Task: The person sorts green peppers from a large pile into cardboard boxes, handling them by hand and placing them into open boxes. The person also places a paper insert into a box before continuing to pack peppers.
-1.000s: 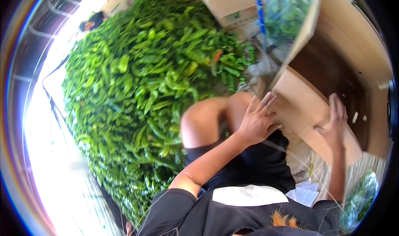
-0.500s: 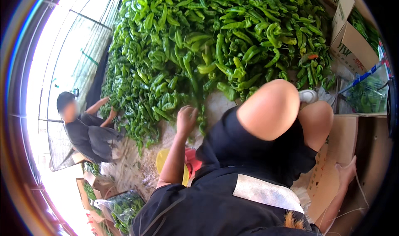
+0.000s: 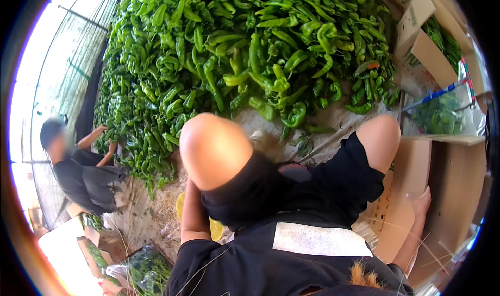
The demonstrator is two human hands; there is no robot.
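The right hand (image 3: 420, 201) rests flat against the inner wall of an open cardboard box (image 3: 448, 192) at the near right, fingers extended, gripping nothing. The left hand is hidden behind the raised knee (image 3: 214, 149); its fingers cannot be judged. A large pile of green peppers (image 3: 250, 51) lies beyond. Far left, another person (image 3: 78, 171) crouches at the pile's edge.

Glossy peppers, matt cardboard

Green peppers (image 3: 260, 51) look smooth and waxy; the cardboard box (image 3: 448, 192) is matt brown paperboard; the clear bag (image 3: 442, 111) is shiny plastic film.
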